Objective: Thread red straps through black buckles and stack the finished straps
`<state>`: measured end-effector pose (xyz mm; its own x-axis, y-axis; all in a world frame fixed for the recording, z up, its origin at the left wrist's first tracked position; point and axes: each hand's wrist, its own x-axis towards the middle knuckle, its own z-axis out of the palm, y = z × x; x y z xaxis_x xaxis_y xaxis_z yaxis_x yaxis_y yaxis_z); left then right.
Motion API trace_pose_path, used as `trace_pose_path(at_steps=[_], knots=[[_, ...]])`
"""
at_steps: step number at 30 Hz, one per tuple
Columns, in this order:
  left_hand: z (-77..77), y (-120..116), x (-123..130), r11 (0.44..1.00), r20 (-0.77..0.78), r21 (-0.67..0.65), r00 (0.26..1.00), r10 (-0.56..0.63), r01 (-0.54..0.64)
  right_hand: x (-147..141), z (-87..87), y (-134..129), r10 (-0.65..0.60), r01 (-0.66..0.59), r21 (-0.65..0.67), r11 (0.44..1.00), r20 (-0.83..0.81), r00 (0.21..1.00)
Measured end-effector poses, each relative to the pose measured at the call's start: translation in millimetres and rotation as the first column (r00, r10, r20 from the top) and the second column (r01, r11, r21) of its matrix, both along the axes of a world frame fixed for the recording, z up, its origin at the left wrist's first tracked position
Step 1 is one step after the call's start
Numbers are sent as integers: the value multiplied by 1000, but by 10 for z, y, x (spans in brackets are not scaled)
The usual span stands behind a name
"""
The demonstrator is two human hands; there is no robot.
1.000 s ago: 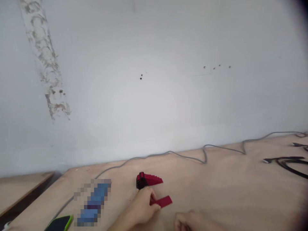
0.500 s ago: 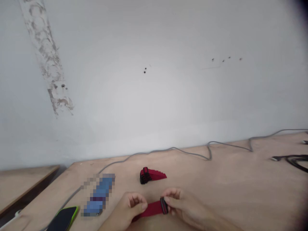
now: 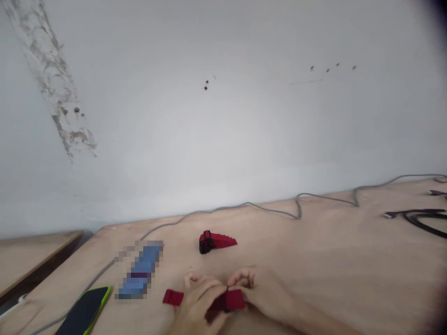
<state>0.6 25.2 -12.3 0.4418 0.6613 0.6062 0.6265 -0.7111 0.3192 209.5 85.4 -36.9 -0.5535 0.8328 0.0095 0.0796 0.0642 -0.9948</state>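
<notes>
Near the table's front edge, a dark red strap runs between my two hands. My left hand is closed around its middle, and a folded strap end sticks out on the left side of that hand. With fingertips and thumb, my right hand pinches the strap near its other end, where a red flap is folded over. The black buckle is mostly hidden there. Just beyond my hands lies a stack of similar red straps with black buckles, fanned out to the right and touched by neither hand.
To the left rests a phone in a lime-green case, beside a pixelated blue item. A grey cable snakes along the wall side of the wooden table. Black cables lie at the right.
My left hand has moved right along the strap, close to my right hand. A strap end now shows left of it, and a red flap covers the buckle. The view has tilted slightly.
</notes>
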Motion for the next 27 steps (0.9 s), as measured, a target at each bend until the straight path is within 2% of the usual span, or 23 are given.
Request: trace_pose_path(at_steps=[2, 4, 9, 12, 18, 21, 27], knots=[[29, -13, 16, 997, -12, 74, 1000, 18, -17, -14, 1, -3, -58, 58, -2, 998, -43, 997], [56, -26, 28, 995, -8, 76, 998, 58, -57, -15, 28, -12, -93, 90, -39, 995, -81, 992], [37, -52, 29, 992, 1, 57, 994, 109, -108, 25, 152, -38, 31, -41, -142, 989, -73, 997], [29, -59, 31, 993, 13, 89, 997, 78, -78, 37, 186, -33, 77, -87, -176, 981, -64, 995], [57, -35, 46, 991, 19, 132, 999, -33, 30, 26, 172, -17, 85, -89, -169, 982, -30, 996], [74, -46, 35, 996, 64, 84, 997, -45, 40, 59, 206, 5, 123, -122, -193, 974, -4, 992], [142, -115, 16, 991, 195, -118, 980, -35, 59, 200, 333, 86, 339, -301, -236, 924, 140, 930]])
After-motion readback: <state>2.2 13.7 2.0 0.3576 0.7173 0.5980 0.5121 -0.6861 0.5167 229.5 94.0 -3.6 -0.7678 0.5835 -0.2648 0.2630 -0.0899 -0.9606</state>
